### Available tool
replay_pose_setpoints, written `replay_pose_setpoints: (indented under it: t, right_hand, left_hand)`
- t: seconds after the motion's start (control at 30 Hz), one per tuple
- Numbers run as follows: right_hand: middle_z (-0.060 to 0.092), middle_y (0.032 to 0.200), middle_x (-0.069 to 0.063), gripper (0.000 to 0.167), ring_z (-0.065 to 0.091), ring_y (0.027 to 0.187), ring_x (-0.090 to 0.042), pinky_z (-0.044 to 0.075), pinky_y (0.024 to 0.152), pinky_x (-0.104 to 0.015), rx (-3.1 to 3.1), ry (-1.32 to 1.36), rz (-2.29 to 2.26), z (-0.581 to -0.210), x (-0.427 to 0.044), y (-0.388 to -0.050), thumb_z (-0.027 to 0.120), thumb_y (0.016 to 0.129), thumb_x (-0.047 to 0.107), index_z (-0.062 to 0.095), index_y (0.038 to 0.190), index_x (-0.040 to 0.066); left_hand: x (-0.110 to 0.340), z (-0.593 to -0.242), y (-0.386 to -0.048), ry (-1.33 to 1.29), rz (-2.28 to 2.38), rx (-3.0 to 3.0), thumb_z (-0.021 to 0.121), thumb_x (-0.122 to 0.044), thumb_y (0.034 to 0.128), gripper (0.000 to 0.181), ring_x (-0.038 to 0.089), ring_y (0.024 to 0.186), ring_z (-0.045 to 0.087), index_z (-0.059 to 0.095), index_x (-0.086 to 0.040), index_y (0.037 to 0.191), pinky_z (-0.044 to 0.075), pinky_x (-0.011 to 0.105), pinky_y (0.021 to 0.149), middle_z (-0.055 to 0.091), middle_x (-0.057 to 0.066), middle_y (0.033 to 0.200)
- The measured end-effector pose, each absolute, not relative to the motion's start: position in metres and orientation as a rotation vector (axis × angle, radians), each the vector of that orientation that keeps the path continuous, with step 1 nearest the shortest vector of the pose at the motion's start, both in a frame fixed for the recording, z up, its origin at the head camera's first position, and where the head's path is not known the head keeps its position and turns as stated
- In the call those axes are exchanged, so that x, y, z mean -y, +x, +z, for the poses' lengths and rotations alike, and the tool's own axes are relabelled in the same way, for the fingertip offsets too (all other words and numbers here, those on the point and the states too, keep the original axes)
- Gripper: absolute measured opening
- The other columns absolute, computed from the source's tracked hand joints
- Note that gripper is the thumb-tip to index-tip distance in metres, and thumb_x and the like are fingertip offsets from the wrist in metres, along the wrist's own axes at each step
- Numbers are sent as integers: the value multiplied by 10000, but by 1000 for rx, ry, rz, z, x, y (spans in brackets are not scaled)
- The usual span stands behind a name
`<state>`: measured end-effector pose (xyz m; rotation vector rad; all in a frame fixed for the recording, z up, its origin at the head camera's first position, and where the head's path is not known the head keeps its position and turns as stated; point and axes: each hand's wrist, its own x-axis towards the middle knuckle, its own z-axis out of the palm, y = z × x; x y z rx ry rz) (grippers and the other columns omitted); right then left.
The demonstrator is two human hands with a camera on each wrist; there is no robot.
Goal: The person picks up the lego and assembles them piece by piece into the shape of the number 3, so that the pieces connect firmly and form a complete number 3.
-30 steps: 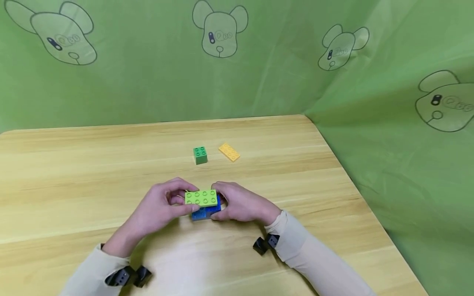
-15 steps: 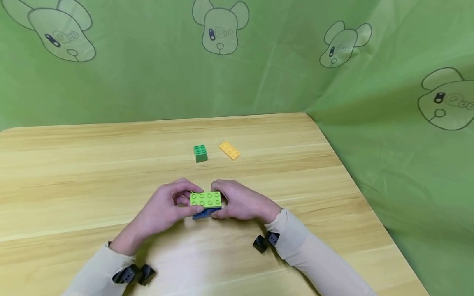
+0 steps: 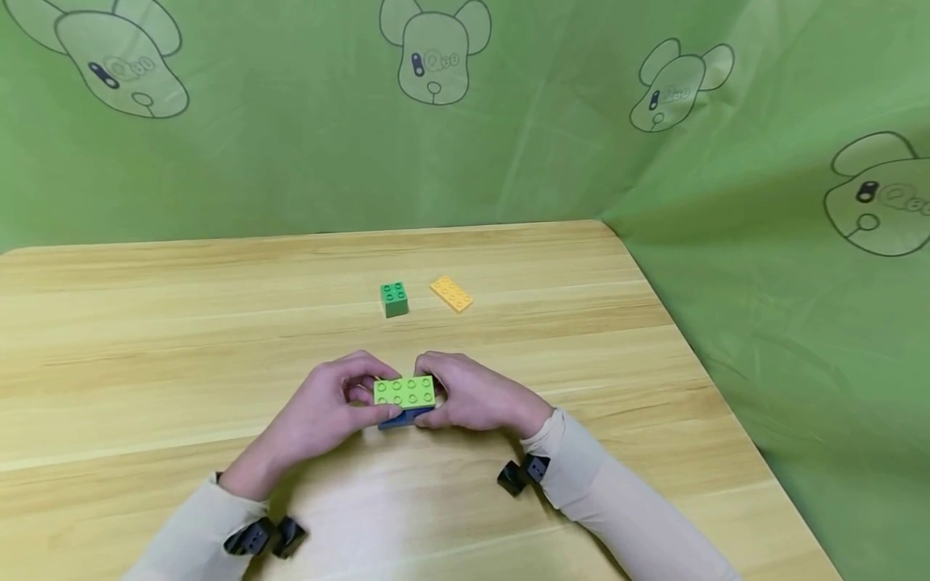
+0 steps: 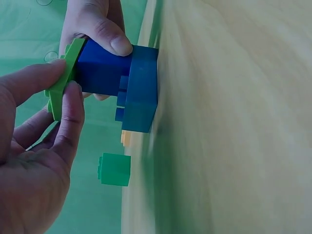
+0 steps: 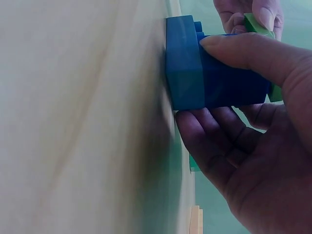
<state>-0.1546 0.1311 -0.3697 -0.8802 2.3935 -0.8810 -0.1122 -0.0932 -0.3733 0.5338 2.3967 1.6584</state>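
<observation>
My left hand [image 3: 316,411] pinches a thin lime-green building plate [image 3: 404,391] between thumb and fingers. The plate lies over the top of a dark blue brick [image 4: 103,70] and overhangs it on the left; in the left wrist view it looks slightly tilted, and I cannot tell whether its studs are seated. Beneath the dark blue brick is a lighter blue brick [image 4: 141,90], standing on the table with some studs exposed. From the right, my right hand [image 3: 479,395] grips the blue stack, its thumb on the dark blue brick near the seam. The head view mostly hides the stack.
Beyond the hands, a green square brick [image 3: 395,301] stands on the wooden table [image 3: 218,323]. A flat orange-yellow plate [image 3: 451,294] lies to its right. A green printed curtain [image 3: 552,121] hangs behind the table and along its right side.
My left hand has moved slightly right with the lime-green plate, which now covers more of the blue bricks. The right hand has stayed almost still on the stack.
</observation>
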Motion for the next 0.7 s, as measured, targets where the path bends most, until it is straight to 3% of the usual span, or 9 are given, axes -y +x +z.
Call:
replay_pose_setpoints:
  t: [0.53,0.7]
  right_hand:
    - [576,907,31,314,561,858,-193,478,712,-277,-2377,-899,-875,-370,-132,-156,826,810,203,550,954,161]
    - [597,984,68,317,580,910,-146,508,788,-299,-2344,-941,-878,-364,-138,-155,796,846,275,610,1070,151]
  left_hand:
    - [93,-371,-113,488,1667,-2394,847,-115,757,331,203,848,584,749,-60,1068,539,276,710,655,15,1035]
    - [92,-369,-113,464,1665,-2369,847,-109,757,337,208,832,585,748,-53,1075,539,277,701,654,24,1027]
